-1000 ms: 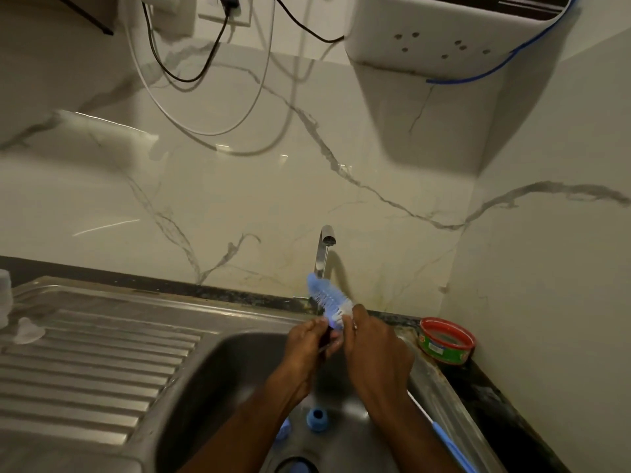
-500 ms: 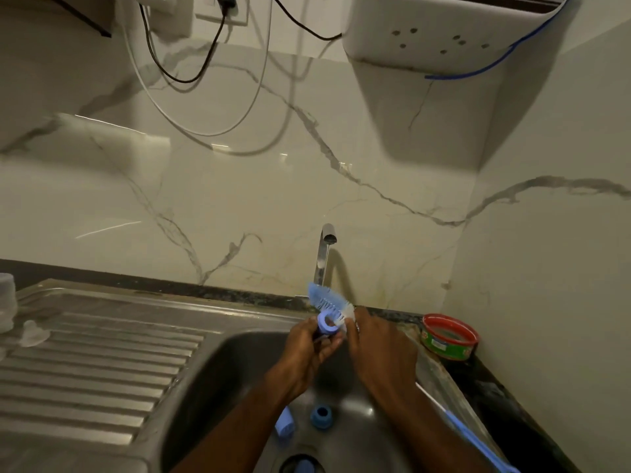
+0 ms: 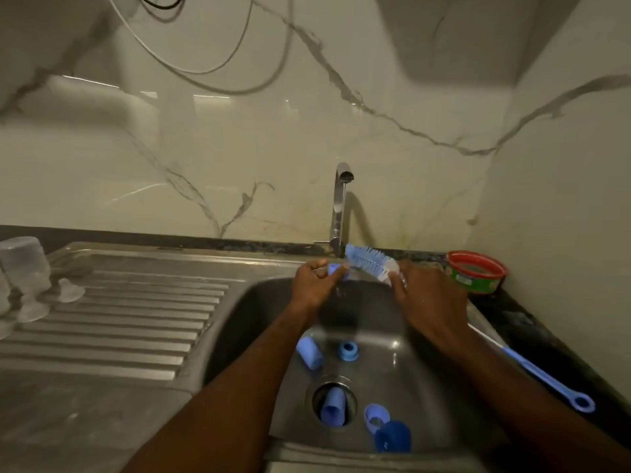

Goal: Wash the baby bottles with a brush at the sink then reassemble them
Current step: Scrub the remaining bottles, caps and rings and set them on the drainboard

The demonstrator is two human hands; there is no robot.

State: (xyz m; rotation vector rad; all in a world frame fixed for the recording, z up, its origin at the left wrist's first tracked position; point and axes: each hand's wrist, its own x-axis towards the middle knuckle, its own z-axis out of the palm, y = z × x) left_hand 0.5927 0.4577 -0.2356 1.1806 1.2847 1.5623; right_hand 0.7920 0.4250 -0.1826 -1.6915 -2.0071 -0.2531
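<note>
Both hands work above the far edge of the sink (image 3: 426, 370), just below the tap (image 3: 339, 206), presumably so drips and rinse water fall into the basin. The left hand (image 3: 314, 288) pinches a small blue bottle ring (image 3: 336, 269) between thumb and fingertips, its open side seemingly turned toward the bristles. The right hand (image 3: 430, 302) is wrapped round the bottle brush (image 3: 370, 264) close to its head, which likely gives tighter control than a hold further down; the long blue handle (image 3: 543, 373) trails back along the forearm over the sink's right rim. Brush tip and ring sit just beside each other, whether touching I cannot tell. Four more blue parts (image 3: 309, 353) lie on the sink floor near the drain (image 3: 333, 402), apparently waiting to be scrubbed. Clear bottle pieces (image 3: 25, 264) stand on the ribbed drainboard (image 3: 119, 322) at the left, likely draining. A red-rimmed tub (image 3: 476, 276) sits by the corner.
</note>
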